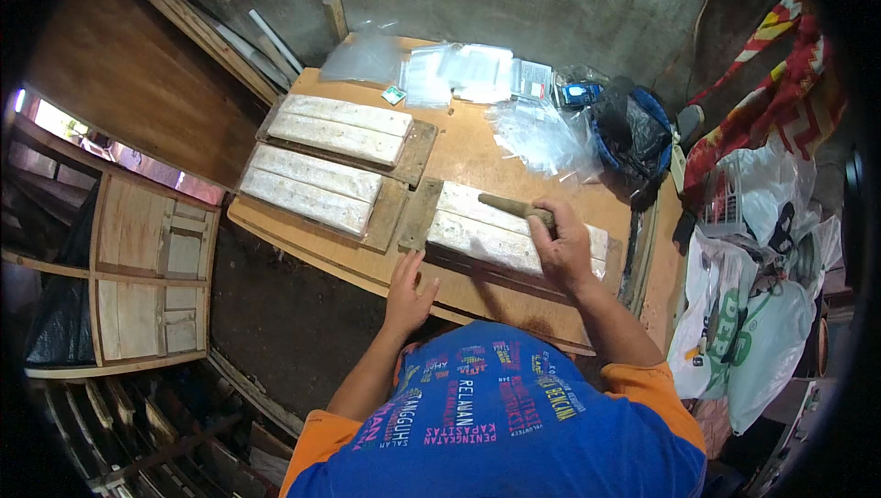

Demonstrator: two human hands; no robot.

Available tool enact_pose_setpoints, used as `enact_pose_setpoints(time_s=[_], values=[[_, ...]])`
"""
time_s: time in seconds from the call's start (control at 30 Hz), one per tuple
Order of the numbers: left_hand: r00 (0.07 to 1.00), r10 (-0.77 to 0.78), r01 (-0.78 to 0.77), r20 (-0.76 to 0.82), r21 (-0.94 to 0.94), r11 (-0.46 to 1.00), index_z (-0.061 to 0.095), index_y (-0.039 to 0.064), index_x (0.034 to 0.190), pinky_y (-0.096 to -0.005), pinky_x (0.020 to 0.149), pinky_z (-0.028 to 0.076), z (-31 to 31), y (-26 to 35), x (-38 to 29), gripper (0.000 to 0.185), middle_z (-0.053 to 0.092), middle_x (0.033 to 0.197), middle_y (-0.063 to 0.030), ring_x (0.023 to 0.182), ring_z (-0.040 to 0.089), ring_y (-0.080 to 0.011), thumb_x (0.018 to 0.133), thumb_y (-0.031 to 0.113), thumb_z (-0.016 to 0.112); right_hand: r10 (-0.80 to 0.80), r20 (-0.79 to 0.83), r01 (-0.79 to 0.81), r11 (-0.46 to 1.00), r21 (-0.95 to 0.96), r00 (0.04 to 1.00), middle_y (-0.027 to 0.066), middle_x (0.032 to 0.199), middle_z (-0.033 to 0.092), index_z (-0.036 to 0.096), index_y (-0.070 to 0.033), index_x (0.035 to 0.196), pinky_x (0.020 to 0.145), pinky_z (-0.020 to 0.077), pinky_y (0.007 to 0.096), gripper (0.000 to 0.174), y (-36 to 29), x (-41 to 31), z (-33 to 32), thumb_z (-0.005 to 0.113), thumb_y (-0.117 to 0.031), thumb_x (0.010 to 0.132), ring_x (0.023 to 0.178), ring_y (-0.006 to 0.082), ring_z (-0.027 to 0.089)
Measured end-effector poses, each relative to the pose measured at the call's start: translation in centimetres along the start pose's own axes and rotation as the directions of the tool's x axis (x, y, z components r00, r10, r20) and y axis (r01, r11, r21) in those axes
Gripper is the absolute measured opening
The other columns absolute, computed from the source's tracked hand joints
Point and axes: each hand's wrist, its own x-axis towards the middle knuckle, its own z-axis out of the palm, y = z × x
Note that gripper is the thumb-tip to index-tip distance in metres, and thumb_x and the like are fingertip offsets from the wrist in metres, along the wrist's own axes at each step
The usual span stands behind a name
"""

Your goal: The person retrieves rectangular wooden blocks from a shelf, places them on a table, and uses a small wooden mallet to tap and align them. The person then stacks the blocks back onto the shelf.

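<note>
My right hand (564,240) grips a brown, tapered tool (506,204), perhaps of wood, over the nearest pair of whitish slabs (482,243). The tool points left, and whether it touches the slabs I cannot tell. These slabs look wrapped in shiny clear film and lie side by side on a wooden board (418,216). At the board's near left corner is my left hand (411,291), holding nothing, its thumb apart from the fingers. Its fingertips are at the board's edge; contact is unclear. Two similar slab pairs (310,188) (341,127) rest on boards further left.
Clear plastic bags (475,74) and loose film (540,136) lie along the back of the wooden table (468,140). A black plastic bag (637,126) sits at its right end. White carrier bags (764,339) hang at right. Wooden frames (100,278) stand at left.
</note>
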Motion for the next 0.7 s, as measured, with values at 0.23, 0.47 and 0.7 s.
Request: enact_pose_setpoints(time_s=[0.23,0.47,0.7], values=[[0.989,0.114,-0.136,0.097,0.268,0.954,0.022,0.016,0.160,-0.0574,0.120,0.010,1.7,-2.8,0.2,0.084,0.007,0.164,-0.0272,0.151,0.008,-0.0467,0.092,0.044,0.063,-0.107,0.023,0.108,0.993,-0.055,0.994,0.0216,0.098,0.064,0.058,-0.003,0.111,0.074,0.0526,0.0445,0.029,-0.8,-2.2,1.2,0.070,-0.020,0.091,0.086,0.0398,0.065],[0.982,-0.022,-0.072,0.190,0.476,0.877,0.015,0.017,0.161,-0.0633,0.117,0.007,2.7,-2.4,0.3,0.092,0.000,0.164,-0.0288,0.152,0.004,-0.0455,0.090,0.055,0.060,0.059,0.020,-0.056,0.989,-0.138,0.998,0.0213,0.098,0.064,0.059,-0.003,0.109,0.073,0.0523,0.0444,0.029,0.7,-4.5,-1.7,0.069,-0.024,0.092,0.086,0.0398,0.065],[0.972,-0.064,-0.056,0.225,0.492,0.869,0.013,0.013,0.161,-0.0672,0.115,0.006,2.7,-2.4,0.5,0.095,-0.002,0.164,-0.0288,0.152,0.003,-0.0454,0.091,0.059,0.056,0.119,-0.112,-0.138,0.974,-0.180,0.986,0.0207,0.097,0.064,0.058,-0.003,0.109,0.074,0.0511,0.0437,0.026,2.2,-7.0,-4.3,0.066,-0.022,0.094,0.086,0.0394,0.064]])
